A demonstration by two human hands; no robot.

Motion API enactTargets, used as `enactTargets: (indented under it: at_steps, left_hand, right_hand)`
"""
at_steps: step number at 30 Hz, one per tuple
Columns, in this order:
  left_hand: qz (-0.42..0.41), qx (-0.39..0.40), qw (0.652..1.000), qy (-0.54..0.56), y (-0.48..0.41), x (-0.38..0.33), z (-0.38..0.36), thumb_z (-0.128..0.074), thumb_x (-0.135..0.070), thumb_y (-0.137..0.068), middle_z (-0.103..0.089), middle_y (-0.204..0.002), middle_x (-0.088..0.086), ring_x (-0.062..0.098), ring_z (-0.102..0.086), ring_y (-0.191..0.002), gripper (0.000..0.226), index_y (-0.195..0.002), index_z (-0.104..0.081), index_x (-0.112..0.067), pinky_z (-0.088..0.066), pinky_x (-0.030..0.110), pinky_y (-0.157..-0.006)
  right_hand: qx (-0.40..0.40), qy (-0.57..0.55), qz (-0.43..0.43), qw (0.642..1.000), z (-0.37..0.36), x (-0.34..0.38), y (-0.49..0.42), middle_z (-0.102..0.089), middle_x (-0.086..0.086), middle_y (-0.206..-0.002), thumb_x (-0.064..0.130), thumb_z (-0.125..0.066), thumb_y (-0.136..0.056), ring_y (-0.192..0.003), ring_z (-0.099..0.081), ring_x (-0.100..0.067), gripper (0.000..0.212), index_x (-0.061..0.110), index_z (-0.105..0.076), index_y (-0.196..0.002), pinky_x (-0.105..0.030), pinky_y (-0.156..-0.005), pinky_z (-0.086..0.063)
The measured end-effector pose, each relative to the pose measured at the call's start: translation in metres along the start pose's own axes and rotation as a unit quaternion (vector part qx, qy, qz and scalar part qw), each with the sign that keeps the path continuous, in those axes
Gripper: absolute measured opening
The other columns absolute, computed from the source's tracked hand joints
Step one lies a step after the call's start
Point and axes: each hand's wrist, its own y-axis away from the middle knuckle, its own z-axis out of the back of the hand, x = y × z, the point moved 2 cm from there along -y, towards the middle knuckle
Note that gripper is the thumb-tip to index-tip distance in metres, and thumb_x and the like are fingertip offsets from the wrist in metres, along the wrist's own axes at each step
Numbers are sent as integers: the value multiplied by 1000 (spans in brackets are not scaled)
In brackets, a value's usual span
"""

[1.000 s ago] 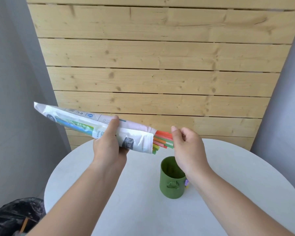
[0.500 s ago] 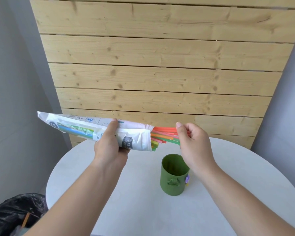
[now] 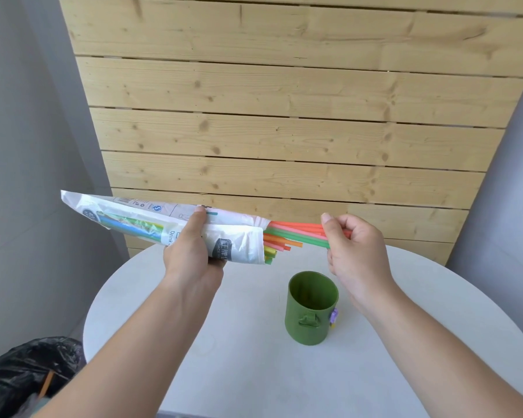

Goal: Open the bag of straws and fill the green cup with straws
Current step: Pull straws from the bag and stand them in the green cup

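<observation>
Progress: bag (image 3: 163, 227) is open at its right end, and a bundle of straws (image 3: 296, 233) sticks out of the mouth, some further than others. Opening step judged done. Cup (image 3: 311, 309) stands upright on the desk (image 3: 254, 372), below the bag mouth and just left of the right wrist. What shows of its inside holds no straws. Filling not yet begun, so all of the transfer is left.

Left hand (image 3: 191, 254): fingers (image 3: 198, 215) curled round the bag about mid-length, thumb on top and the rest underneath. Bag is held in the air above the desk, lying nearly level with the mouth end a little lower.

Right hand (image 3: 354, 251): fingers (image 3: 328, 227) closed in a pinch, thumb against the curled fingers, on the outer ends of the longest straws (red, pink, green). The inner ends of those straws sit inside the bag. Exact count in the pinch cannot be told.

Judgement: next step is to draw the pinched straws clear and stand them in the cup.
</observation>
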Motion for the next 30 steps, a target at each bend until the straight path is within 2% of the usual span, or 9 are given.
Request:
enactTargets:
  at_steps: [4, 7, 10, 18, 24, 30]
  left_hand:
    - [-3, -7, 1000, 6, -4, -1, 3, -81, -19, -92, -79, -122, 5, 23, -79, -102, 43, -132, -65, -13, -64, 51, -91]
    - [-3, -16, 1000, 11, -2, 1, 3, -81, -18, -92, -78, -122, 6, 24, -79, -102, 44, -132, -64, -13, -63, 53, -92]
    - [-4, -21, 1000, 9, -1, 2, 2, -82, -18, -91, -79, -120, 5, 24, -79, -101, 44, -132, -64, -14, -64, 53, -90]
    - [-13, -33, 999, 8, -1, -2, 4, -84, -19, -89, -79, -120, 4, 22, -80, -99, 50, -134, -62, -16, -66, 50, -85]
    - [-14, -54, 998, -4, 6, 3, 3, -87, -21, -87, -78, -119, 0, 19, -79, -96, 58, -138, -59, -16, -66, 37, -68]
    - [-8, -56, 998, -4, 11, 6, 1, -87, -20, -86, -77, -118, 0, 18, -79, -95, 58, -137, -59, -16, -65, 34, -64]
  right_hand:
    - [14, -54, -60, 997, 0, 4, 5, -39, 1, -47, 40, -56, -98, -40, -31, -18, 39, 15, -48, -69, -28, -45, -27]
    - [12, -50, -65, 997, -4, 9, 12, -53, -3, -51, 43, -60, -95, -38, -39, -16, 35, 11, -59, -80, -26, -38, -33]
    - [-19, -50, -50, 997, -6, 10, 14, -57, -4, -54, 38, -63, -95, -36, -45, -9, 26, 13, -66, -88, -23, -36, -36]
    - [-5, -67, -93, 993, 1, 6, 6, -50, -7, -57, 33, -62, -96, -37, -41, -11, 31, 5, -61, -84, -25, -38, -34]
    - [19, -65, -143, 987, 2, 5, 10, -59, -6, -55, 56, -55, -93, -41, -45, -19, 50, 6, -59, -88, -26, -40, -33]
    - [-4, -43, -127, 991, 3, 5, 17, -57, -2, -52, 42, -64, -93, -38, -43, -14, 34, 9, -63, -87, -23, -37, -33]
